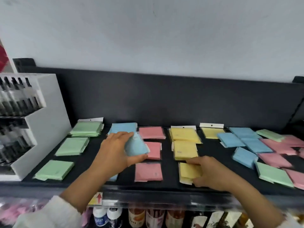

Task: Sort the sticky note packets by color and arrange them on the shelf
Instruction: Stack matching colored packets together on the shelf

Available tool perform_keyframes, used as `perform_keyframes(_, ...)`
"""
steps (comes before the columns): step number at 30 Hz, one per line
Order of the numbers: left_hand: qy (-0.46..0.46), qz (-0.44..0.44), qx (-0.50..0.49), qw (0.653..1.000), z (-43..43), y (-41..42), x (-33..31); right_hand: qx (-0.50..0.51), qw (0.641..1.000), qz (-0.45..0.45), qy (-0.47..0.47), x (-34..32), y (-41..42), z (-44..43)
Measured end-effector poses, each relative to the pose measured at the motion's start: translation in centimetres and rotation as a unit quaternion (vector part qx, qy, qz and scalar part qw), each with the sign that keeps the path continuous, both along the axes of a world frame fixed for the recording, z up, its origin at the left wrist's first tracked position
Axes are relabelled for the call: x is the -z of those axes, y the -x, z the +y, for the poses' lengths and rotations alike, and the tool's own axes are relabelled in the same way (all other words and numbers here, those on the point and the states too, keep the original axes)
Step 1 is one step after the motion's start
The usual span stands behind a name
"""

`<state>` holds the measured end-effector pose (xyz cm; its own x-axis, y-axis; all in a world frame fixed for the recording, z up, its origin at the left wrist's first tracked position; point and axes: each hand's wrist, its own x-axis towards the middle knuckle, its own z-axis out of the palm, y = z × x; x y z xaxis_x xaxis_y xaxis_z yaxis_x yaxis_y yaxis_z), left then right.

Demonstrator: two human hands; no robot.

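At the shelf's right end, mixed packets wait unsorted; your left grip holds a blue packet, right grip a yellow packet.

A: Left end of shelf?
B: Display stand. Right of it, four packet columns side by side, each running front to back.
A: Far right?
B: Loose packets, overlapping. Bottles on the level below the shelf.
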<state>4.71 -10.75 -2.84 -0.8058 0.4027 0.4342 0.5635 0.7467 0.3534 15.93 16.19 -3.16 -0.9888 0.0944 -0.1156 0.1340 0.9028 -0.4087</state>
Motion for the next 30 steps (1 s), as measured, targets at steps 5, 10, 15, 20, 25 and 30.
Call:
perform_keyframes(5, 0.021, 0.009, 0.092, 0.995, -1.3, 0.7, 0.6, 0.047, 0.994, 0.098, 0.033, -0.9, -0.4, -2.9)
perform_keyframes(10, 0.02, 0.017, 0.108, 0.994, -3.9, 1.1, 0.7, 0.0, 0.985, 0.164, 0.046, -1.4, 1.7, -8.2)
perform_keyframes(15, -0.001, 0.032, 0.071, 0.997, -7.3, 2.0, -0.4, -0.009, 0.974, 0.161, 0.159, -1.4, 4.9, -13.9)
perform_keyframes(20, -0.037, 0.07, 0.046, 0.996, -9.2, 2.2, -1.4, -0.007, 0.935, 0.16, 0.317, -2.0, 8.0, -18.8)
perform_keyframes(25, -0.04, 0.049, 0.042, 0.997, -9.7, 1.8, -1.4, -0.004, 0.93, 0.179, 0.32, -2.2, 9.5, -21.3)
perform_keyframes(30, -0.078, -0.088, 0.06, 0.991, -11.0, 2.3, 0.2, -0.007, 0.96, 0.142, 0.243, -1.0, 10.8, -20.2)
